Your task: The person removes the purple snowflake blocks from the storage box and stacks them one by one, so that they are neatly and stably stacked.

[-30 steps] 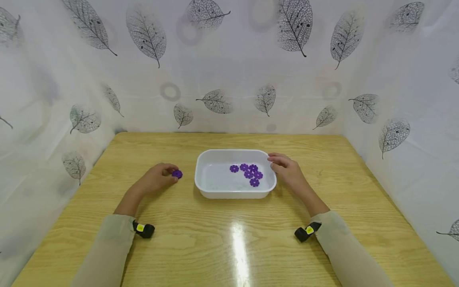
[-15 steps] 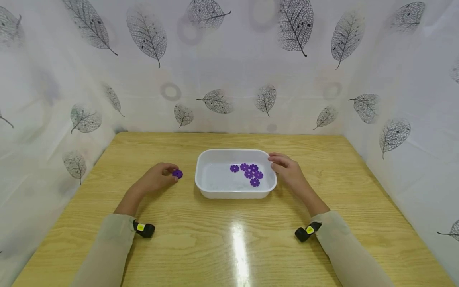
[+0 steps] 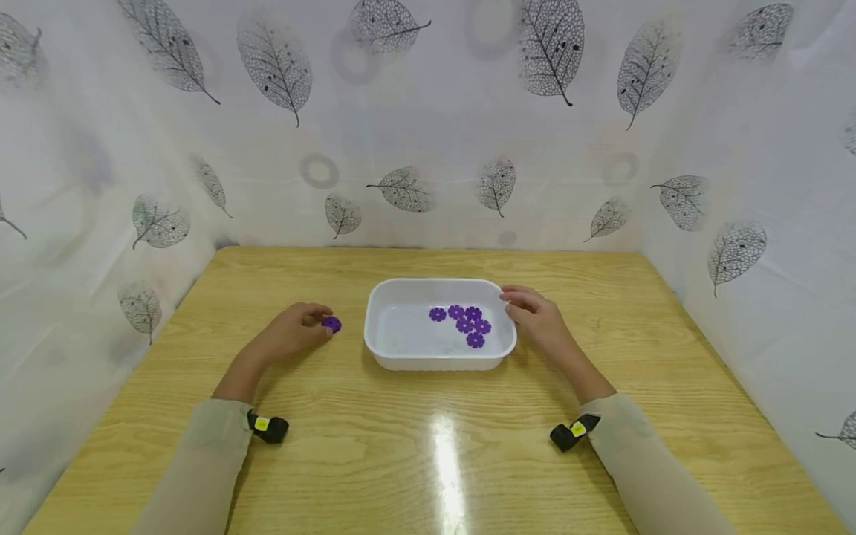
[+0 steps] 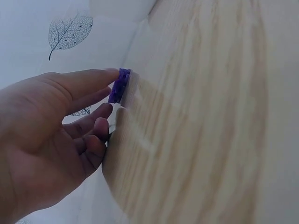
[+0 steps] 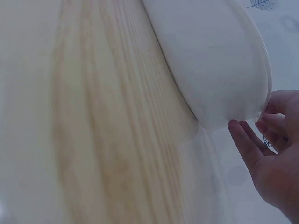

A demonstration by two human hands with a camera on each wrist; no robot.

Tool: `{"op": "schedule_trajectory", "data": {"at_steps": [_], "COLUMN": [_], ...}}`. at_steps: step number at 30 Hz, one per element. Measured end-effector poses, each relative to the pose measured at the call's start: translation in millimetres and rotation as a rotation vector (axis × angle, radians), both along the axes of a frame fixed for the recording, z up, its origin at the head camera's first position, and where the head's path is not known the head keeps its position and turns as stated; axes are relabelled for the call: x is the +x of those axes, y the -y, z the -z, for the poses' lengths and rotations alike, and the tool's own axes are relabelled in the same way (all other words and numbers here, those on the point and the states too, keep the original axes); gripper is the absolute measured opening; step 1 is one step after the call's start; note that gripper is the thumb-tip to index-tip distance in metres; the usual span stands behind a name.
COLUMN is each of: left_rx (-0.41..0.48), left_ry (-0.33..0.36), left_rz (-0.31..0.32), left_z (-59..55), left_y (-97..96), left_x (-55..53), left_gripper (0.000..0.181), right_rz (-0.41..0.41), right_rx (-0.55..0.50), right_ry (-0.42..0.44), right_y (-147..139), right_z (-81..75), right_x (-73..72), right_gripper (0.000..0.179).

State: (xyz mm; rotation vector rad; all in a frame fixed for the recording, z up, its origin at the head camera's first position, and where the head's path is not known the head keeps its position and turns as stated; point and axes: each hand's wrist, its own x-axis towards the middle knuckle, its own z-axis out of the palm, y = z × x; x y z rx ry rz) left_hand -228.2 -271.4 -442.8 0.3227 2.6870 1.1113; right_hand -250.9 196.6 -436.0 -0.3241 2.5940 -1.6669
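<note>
Between the thumb and fingertips of my left hand [image 3: 294, 331] is a purple flower-shaped disc [image 3: 331, 325], pinched low over the table, left of a white plastic tray [image 3: 438, 363]. From the left wrist view the purple disc [image 4: 120, 86] appears edge-on and looks layered; whether it is a stack I cannot tell. My right hand [image 3: 543, 325] holds the tray's right end. In the right wrist view the thumb lies against the outer wall of the tray [image 5: 215, 60], with fingers at its rim. Several purple flower-shaped discs [image 3: 464, 325] lie inside, mostly towards the right, some overlapping.
The tray stands on a wooden table [image 3: 374, 446], back from its near edge. A white curtain [image 3: 428, 134] printed with leaves encloses the back and both sides. Each wrist bears a black camera; one is the left wrist camera [image 3: 269, 428].
</note>
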Motion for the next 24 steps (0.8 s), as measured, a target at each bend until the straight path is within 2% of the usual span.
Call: {"op": "schedule_trajectory", "data": {"at_steps": [4,10,17,24], "left_rx": [0.018,0.065,0.139,0.145], "left_ry": [-0.010,-0.064,-0.099,-0.101], "left_rz": [-0.007,-0.049,-0.038,0.004], "left_z": [-4.4,-21.5,-43.0,-51.9], "left_y": [0.8,-7.0,-42.1,-82.7], "left_x": [-0.3,2.9,-0.1,-11.7], "left_gripper": [0.052,0.053,0.053,0.050], "right_rz": [0.001,0.010,0.009,0.004], "right_rx": [0.005,0.004,0.007,0.006], "right_ry": [0.004,0.007,0.000,-0.009], "right_y": [0,1,0,-1], "right_z": [-0.1,0.1,1.1,2.1], "right_x": [0.3,-0.1,-0.7,-1.6], "right_gripper": [0.034,0.032,0.032,0.032]}}
